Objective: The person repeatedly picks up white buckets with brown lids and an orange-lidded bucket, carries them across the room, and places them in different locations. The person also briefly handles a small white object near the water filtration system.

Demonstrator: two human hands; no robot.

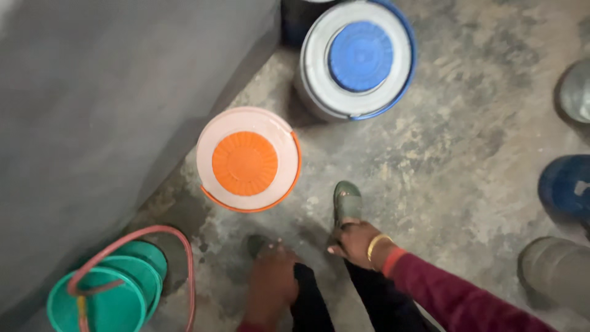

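My left hand (270,280) is low in the view and blurred. It lies over my dark trouser leg (310,301), just behind a slippered foot (257,245), and nothing shows in it. My right hand (356,243) wears a gold bangle and a maroon sleeve (455,298). Its fingers are curled in, with no object in them, just behind my other foot in a green slipper (347,201). A white container with an orange lid (246,161) stands on the floor a little ahead of both hands.
A larger white container with a blue lid (359,58) stands farther ahead. A green bucket (104,301) with a red hose (184,252) looped over it sits at the lower left by a grey wall (92,110). A blue vessel (568,184) and grey pots (556,270) line the right edge.
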